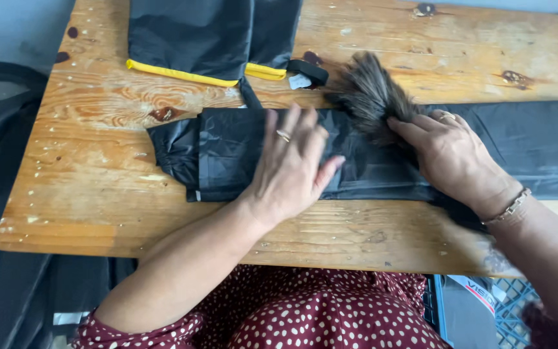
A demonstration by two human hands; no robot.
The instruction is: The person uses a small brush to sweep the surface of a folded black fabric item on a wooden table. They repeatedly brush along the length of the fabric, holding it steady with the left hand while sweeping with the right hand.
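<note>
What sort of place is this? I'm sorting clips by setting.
Probably a home or small sewing workspace: a worn wooden table, a black jacket with a fur trim laid flat under both hands, and a plastic crate on the floor.

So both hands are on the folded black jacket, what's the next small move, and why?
Probably tuck the fur trim in with the right hand. The left hand lies flat on the folded jacket, pinning it, while the fur sticks out past the top edge onto the table.
</note>
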